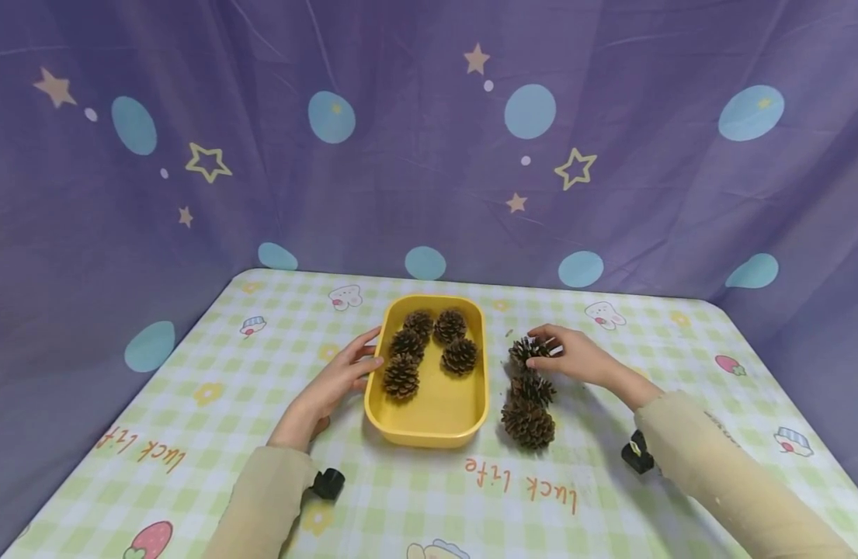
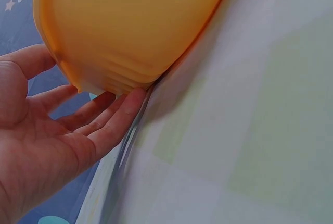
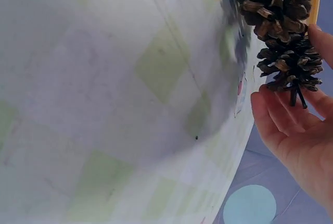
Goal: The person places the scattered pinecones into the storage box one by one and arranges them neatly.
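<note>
My left hand (image 1: 334, 384) is at the left side of a yellow plastic basin (image 1: 429, 423), thumb over its rim and fingers against the outer wall (image 2: 130, 36). Inside the basin lie several brown pine cones (image 1: 402, 378), grouped toward its far half. To the right of it, three more pine cones stand in a line on the table. My right hand (image 1: 575, 357) holds the farthest one, a pine cone (image 1: 526, 352), between thumb and fingers; its dark scales and short stem show in the right wrist view. Nearer me are a middle cone (image 1: 533, 390) and a larger cone (image 1: 529, 423).
A green-and-white checked cloth (image 1: 212, 435) with printed figures covers the table. Small dark crumbs lie near the loose cones. A purple curtain (image 1: 429, 202) hangs behind the table and along its sides.
</note>
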Available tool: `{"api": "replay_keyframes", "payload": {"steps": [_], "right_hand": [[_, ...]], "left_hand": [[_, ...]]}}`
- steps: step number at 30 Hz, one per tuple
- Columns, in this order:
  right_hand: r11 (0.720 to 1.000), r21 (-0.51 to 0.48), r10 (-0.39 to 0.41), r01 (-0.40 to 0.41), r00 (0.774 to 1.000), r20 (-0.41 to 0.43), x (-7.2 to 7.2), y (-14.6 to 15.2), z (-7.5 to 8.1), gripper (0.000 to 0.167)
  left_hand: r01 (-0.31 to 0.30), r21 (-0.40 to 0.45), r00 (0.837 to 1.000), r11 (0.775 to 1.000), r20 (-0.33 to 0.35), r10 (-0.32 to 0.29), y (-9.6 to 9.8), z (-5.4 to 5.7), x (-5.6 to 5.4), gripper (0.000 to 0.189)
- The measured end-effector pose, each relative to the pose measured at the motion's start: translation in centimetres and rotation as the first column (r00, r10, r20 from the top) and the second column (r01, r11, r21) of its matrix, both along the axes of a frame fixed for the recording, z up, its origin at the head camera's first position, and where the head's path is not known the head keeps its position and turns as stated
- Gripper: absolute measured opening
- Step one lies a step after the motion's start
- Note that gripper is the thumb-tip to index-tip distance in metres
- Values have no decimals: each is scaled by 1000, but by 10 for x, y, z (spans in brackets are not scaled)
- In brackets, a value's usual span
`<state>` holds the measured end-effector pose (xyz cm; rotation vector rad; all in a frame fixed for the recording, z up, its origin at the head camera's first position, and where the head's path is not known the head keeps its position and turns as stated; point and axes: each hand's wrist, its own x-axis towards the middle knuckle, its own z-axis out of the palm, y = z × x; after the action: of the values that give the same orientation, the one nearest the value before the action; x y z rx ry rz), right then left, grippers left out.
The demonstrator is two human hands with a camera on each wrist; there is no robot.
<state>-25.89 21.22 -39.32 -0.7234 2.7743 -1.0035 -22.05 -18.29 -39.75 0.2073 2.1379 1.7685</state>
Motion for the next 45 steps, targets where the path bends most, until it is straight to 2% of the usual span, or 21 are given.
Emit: {"api": "replay_keyframes", "payload": {"steps": [6, 12, 20, 38, 45], "right_hand": [[1000, -26, -8, 8, 1000, -9, -1, -1, 9, 58], [1000, -5, 1, -1, 998, -55, -1, -5, 20, 58], [1000, 1, 22, -22, 990, -137, 1, -12, 31, 57], [995, -39, 81, -90, 980, -183, 12, -41, 50, 56], [991, -46, 110, -124, 968, -227, 15, -55, 53, 56]], "left_hand": [[-16, -1, 1000, 1000, -5, 16, -2, -11, -7, 61], [1, -2, 1000, 1000, -24, -1, -3, -12, -7, 60], [-14, -4, 1000, 1000, -11, 14, -2, -11, -7, 61], [-14, -10, 1000, 1000, -13, 14, -3, -12, -7, 60], [-26, -14, 1000, 1000, -7, 26, -2, -12, -8, 58]]}}
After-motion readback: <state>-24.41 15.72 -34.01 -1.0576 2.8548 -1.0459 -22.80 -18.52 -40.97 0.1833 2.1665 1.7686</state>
